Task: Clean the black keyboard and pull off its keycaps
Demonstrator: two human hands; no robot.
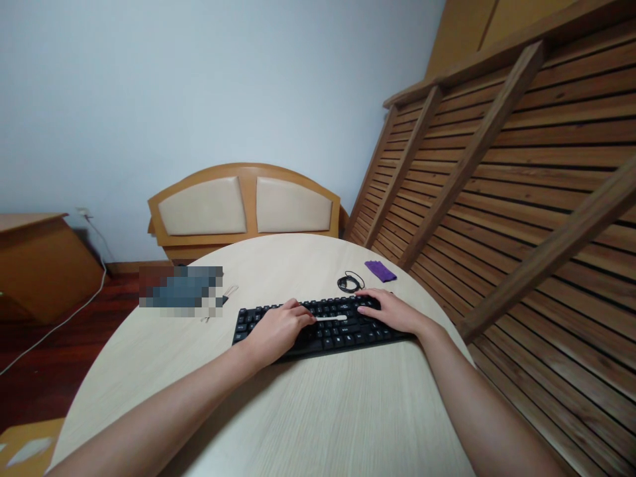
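Observation:
A black keyboard lies on the round pale wooden table. My left hand is closed around the handle of a white toothbrush, above the left-middle keys. The brush's head points right and lies over the middle keys; whether its bristles touch them I cannot make out. On the right end of the keyboard rests my right hand, fingers spread towards the far edge and thumb over the keys.
Behind the keyboard lie a coiled black cable and a folded purple cloth. A blurred-out bluish item is at the table's left edge, beside a small dark tag with a string. Wooden slats lean at right.

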